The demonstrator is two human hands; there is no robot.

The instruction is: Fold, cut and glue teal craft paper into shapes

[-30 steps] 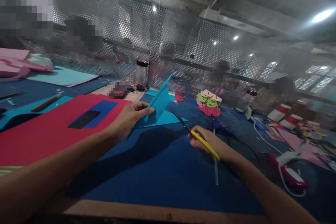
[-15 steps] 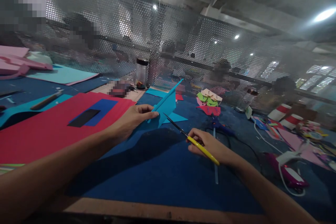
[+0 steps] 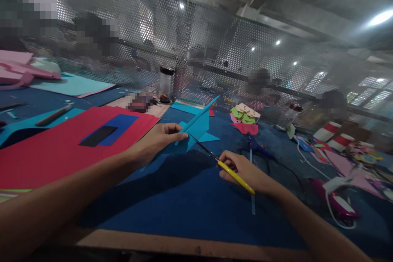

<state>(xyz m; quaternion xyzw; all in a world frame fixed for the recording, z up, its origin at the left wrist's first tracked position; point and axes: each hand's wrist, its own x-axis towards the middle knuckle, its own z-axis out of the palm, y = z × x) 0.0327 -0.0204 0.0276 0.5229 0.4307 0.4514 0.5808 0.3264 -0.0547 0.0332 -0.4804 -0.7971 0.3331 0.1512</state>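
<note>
My left hand (image 3: 162, 139) pinches a bright blue foam or paper sheet (image 3: 201, 120) between thumb and fingers, holding it raised and bent above the dark blue tabletop (image 3: 172, 208). In my right hand (image 3: 238, 168) are scissors with yellow handles (image 3: 236, 177), closed around by the fingers. The scissors' dark blades point up and left, their tips at the blue sheet's lower edge close to my left thumb. Whether the blades are cutting into the sheet, I cannot tell. Left of my left hand lie red sheets (image 3: 61, 151), with a blue piece (image 3: 127, 125) and a black piece (image 3: 102, 136) on top.
A blue glue gun (image 3: 259, 147) lies beyond my right hand, and a purple glue gun (image 3: 340, 202) with a white cord lies at right. Cut coloured shapes (image 3: 245, 116) sit near the back. A lidded jar (image 3: 166, 84) stands before a perforated metal screen (image 3: 208, 45); blurred people are behind it.
The scissors have moved slightly up and left, so the tips now meet the blue sheet. The sheet and my left hand have shifted slightly right.
</note>
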